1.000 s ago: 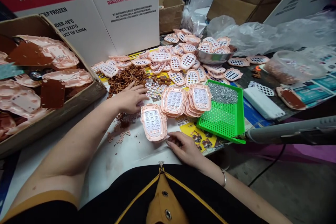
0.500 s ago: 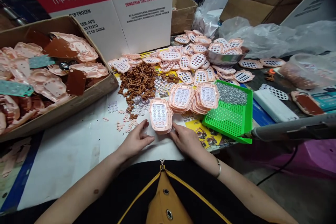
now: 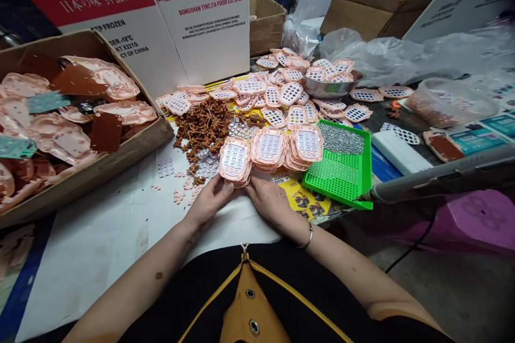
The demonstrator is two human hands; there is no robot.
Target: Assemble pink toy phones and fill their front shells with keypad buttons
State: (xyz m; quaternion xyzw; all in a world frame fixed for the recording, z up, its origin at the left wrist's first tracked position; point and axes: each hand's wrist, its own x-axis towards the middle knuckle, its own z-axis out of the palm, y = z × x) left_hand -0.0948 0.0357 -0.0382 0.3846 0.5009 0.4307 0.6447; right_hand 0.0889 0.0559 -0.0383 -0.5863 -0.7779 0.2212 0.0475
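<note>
A small stack of pink plastic panels (image 3: 235, 159), its top one bearing a white keypad, sits on the white work surface. My left hand (image 3: 210, 199) touches the stack's lower left edge, fingers curled against it. On the other side, my right hand (image 3: 269, 198) has its fingers at the lower right edge. Two taller stacks of the same panels (image 3: 269, 147) (image 3: 307, 143) stand just right of it. Brown branched pieces (image 3: 203, 126) are heaped behind, and small pink bits (image 3: 181, 187) lie to the left.
An open carton of pink and brown parts (image 3: 139, 158) stands at the left. The green tray (image 3: 338, 174) holds small silvery pieces (image 3: 341, 138). Behind are loose pink panels (image 3: 290, 94), a metal bowl (image 3: 333, 88) and a white carton (image 3: 213, 48). A grey tool (image 3: 426, 185) juts in from the right.
My left hand has moved in from beside the stack and now touches it. The small stack sits nearer the taller stacks, farther from my body. The view has shifted slightly.
</note>
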